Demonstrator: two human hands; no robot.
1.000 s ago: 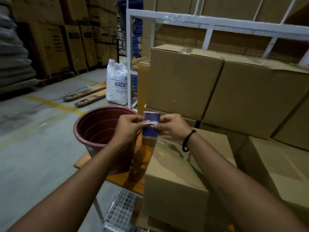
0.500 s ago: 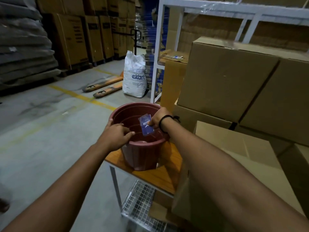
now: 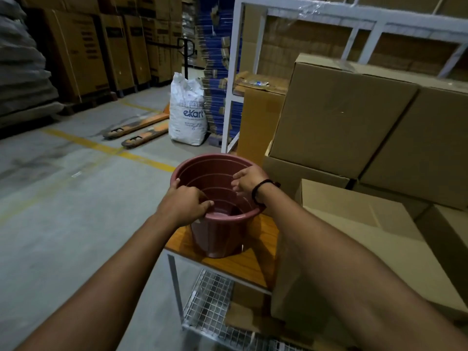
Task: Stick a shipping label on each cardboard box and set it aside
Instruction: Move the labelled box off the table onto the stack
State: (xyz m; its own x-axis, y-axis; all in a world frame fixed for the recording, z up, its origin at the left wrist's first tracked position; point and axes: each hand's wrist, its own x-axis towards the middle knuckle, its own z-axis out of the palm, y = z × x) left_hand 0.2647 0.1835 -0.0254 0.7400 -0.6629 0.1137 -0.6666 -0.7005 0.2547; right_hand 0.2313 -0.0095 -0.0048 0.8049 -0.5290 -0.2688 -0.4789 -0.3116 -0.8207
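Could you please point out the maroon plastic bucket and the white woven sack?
Maroon plastic bucket (image 3: 215,239): head view, outer front wall.
White woven sack (image 3: 187,127): head view, printed front face.

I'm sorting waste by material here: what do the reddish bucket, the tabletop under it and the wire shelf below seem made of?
The bucket looks like moulded plastic: matt maroon, stepped rings inside, a rolled rim. The tabletop seems wood or wood-look laminate: orange-brown, grain lines, slight sheen. The lower shelf is probably metal wire: a thin pale grid you see through.
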